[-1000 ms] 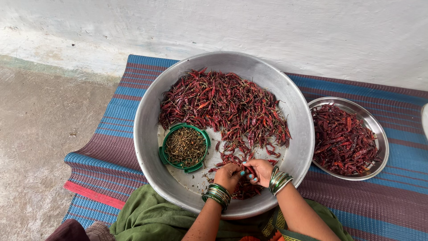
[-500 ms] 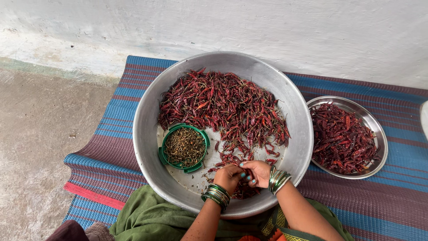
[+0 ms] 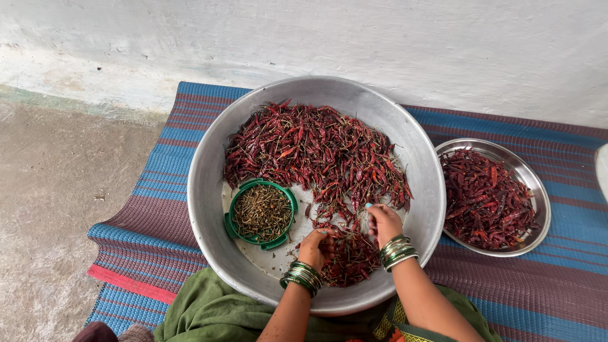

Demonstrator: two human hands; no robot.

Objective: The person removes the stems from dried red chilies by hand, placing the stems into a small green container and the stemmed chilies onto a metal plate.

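A big metal basin [image 3: 209, 158] holds a heap of dried red chillies [image 3: 310, 149] and a small green bowl [image 3: 260, 213] full of brownish stems. At the basin's near side, my left hand [image 3: 316, 247] rests curled on a small pile of chillies [image 3: 348, 256]. My right hand [image 3: 382, 221] is lifted slightly beside it, fingers pinched on a chilli at the heap's near edge. Both wrists wear green bangles.
A smaller steel plate [image 3: 535, 190] of red chillies sits to the basin's right. Everything rests on a blue and maroon striped mat [image 3: 145, 228] against a white wall [image 3: 380, 44]. Bare concrete floor [image 3: 57, 190] lies to the left. My green garment [image 3: 209, 313] covers my lap.
My two hands, held close together before, have parted: the right has moved up and right toward the heap, the left stays low on the small pile.
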